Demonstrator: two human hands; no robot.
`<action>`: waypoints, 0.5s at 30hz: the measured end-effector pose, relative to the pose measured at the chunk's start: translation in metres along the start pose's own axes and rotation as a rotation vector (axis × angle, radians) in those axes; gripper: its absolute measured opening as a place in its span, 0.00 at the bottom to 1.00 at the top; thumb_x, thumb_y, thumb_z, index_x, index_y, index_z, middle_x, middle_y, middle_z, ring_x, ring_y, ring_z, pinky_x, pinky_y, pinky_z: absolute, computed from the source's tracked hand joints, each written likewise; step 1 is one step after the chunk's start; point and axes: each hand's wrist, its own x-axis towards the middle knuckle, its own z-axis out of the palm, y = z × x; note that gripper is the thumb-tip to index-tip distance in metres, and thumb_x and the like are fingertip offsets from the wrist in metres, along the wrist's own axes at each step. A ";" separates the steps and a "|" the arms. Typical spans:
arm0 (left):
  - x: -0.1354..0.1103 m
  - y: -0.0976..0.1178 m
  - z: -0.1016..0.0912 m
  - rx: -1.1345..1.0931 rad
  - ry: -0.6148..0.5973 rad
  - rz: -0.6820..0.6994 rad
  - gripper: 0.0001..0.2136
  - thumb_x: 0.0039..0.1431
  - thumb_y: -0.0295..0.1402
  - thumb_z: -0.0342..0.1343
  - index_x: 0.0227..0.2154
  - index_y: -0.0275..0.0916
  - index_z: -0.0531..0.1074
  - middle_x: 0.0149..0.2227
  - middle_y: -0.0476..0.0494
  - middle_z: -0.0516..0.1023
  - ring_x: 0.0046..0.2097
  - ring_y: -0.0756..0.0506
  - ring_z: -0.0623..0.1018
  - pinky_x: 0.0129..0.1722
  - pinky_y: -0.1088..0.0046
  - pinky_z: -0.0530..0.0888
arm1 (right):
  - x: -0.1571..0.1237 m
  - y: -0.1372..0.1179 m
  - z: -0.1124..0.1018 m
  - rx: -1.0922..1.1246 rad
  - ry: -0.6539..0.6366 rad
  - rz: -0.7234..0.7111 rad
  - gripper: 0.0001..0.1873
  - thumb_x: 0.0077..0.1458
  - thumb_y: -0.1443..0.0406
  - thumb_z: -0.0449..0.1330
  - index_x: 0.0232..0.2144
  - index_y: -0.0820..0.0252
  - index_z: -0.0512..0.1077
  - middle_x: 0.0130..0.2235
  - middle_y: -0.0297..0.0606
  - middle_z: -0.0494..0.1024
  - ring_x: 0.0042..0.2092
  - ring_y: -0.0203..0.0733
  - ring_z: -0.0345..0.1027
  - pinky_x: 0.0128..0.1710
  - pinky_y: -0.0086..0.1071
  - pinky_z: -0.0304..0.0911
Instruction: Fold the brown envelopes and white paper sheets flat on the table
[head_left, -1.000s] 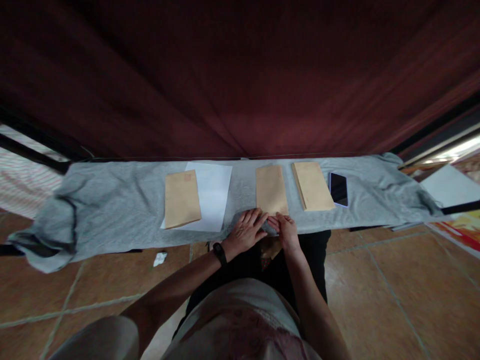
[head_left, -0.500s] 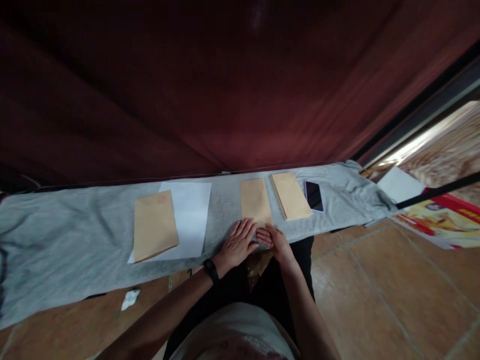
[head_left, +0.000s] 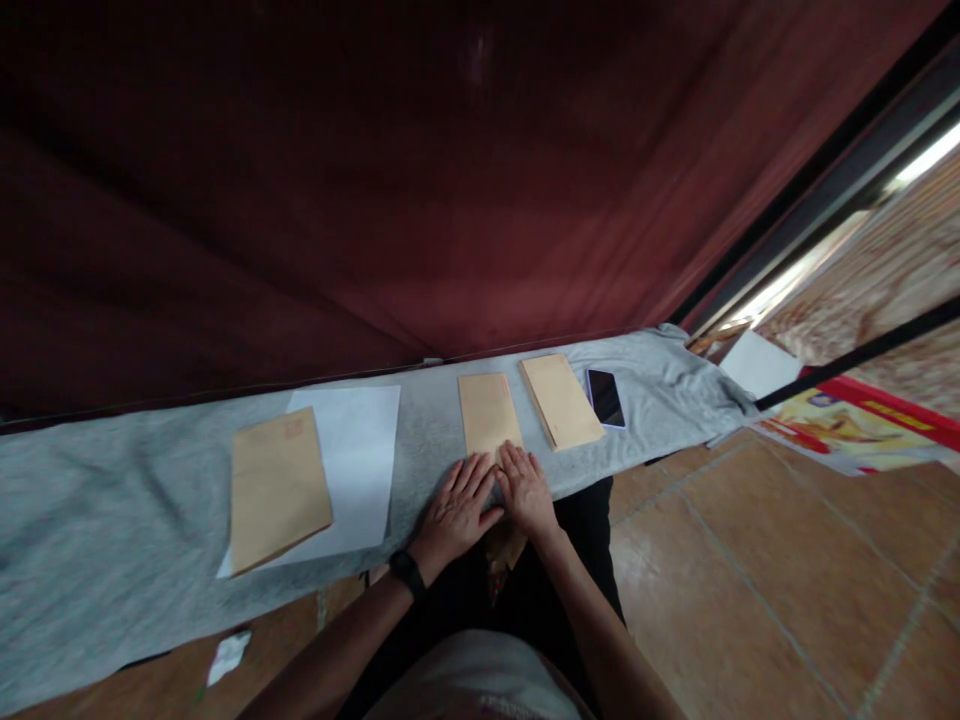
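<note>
A brown envelope lies on the grey cloth straight ahead of me. My left hand lies flat on the cloth at the envelope's near end, fingers stretched out, a black watch on the wrist. Beside it, my right hand also lies flat with fingers open, its fingertips on the envelope's near edge. The two hands touch at the thumbs. Neither holds anything.
A stack of brown envelopes and a dark phone lie to the right. On the left, another brown envelope rests on white paper. A dark red curtain hangs behind. Tiled floor lies below, with a paper scrap.
The view has swung right and tilted. My right hand has gone from pinching at the envelope's near edge to lying flat beside my left hand.
</note>
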 end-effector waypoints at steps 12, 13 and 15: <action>0.002 0.001 0.002 0.007 -0.001 0.017 0.31 0.66 0.43 0.54 0.69 0.40 0.57 0.72 0.39 0.56 0.73 0.37 0.55 0.71 0.53 0.52 | 0.047 0.023 0.005 -0.125 -0.076 -0.046 0.28 0.73 0.57 0.43 0.68 0.62 0.60 0.69 0.43 0.61 0.71 0.48 0.52 0.70 0.45 0.46; 0.002 0.001 0.002 0.010 -0.004 0.015 0.31 0.66 0.43 0.54 0.69 0.40 0.58 0.72 0.39 0.57 0.73 0.37 0.55 0.71 0.53 0.53 | 0.054 0.025 0.007 -0.126 -0.076 -0.044 0.28 0.73 0.58 0.42 0.68 0.63 0.60 0.69 0.44 0.61 0.71 0.48 0.51 0.70 0.45 0.46; 0.003 0.001 0.002 0.009 -0.010 0.016 0.30 0.66 0.43 0.54 0.68 0.40 0.59 0.71 0.39 0.58 0.72 0.37 0.55 0.71 0.52 0.53 | 0.068 0.027 0.010 -0.130 -0.075 -0.031 0.28 0.72 0.58 0.42 0.68 0.63 0.60 0.70 0.45 0.60 0.71 0.49 0.51 0.70 0.46 0.45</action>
